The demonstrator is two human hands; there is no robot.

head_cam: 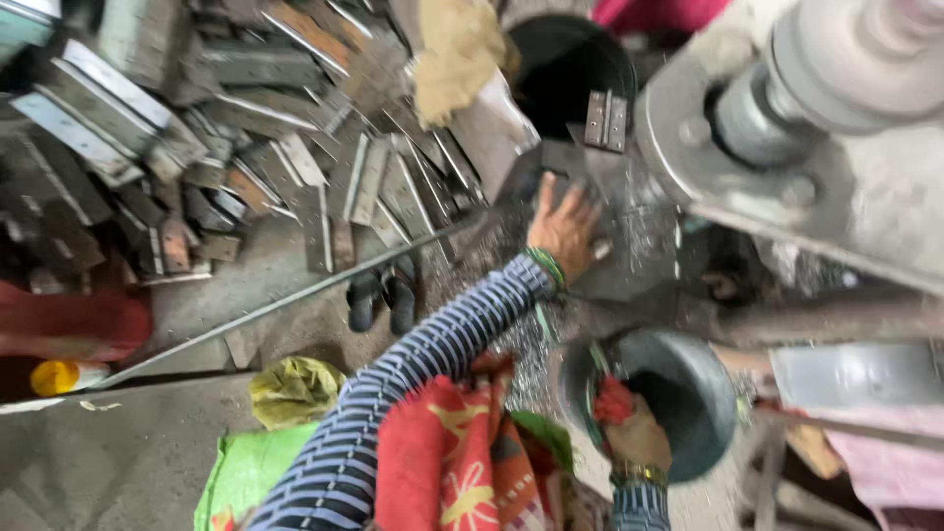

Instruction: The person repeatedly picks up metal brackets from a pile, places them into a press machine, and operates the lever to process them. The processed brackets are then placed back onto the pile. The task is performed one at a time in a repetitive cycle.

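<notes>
My left hand (pixel 564 228) lies spread flat on one grey metal plate (pixel 610 265) strewn with shavings. My right hand (pixel 634 433) grips one dark round bowl (pixel 688 393) by its rim. Two black sandals (pixel 383 298) sit on the floor.

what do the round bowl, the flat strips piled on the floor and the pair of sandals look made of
The bowl, gripped at its rim by the right hand, looks like dull dark grey metal, with a faint sheen on the rim. The piled strips look like steel: flat, grey, bright edges, some rusty brown patches. The sandals seem to be matte black rubber or plastic; blur leaves that open.
</notes>
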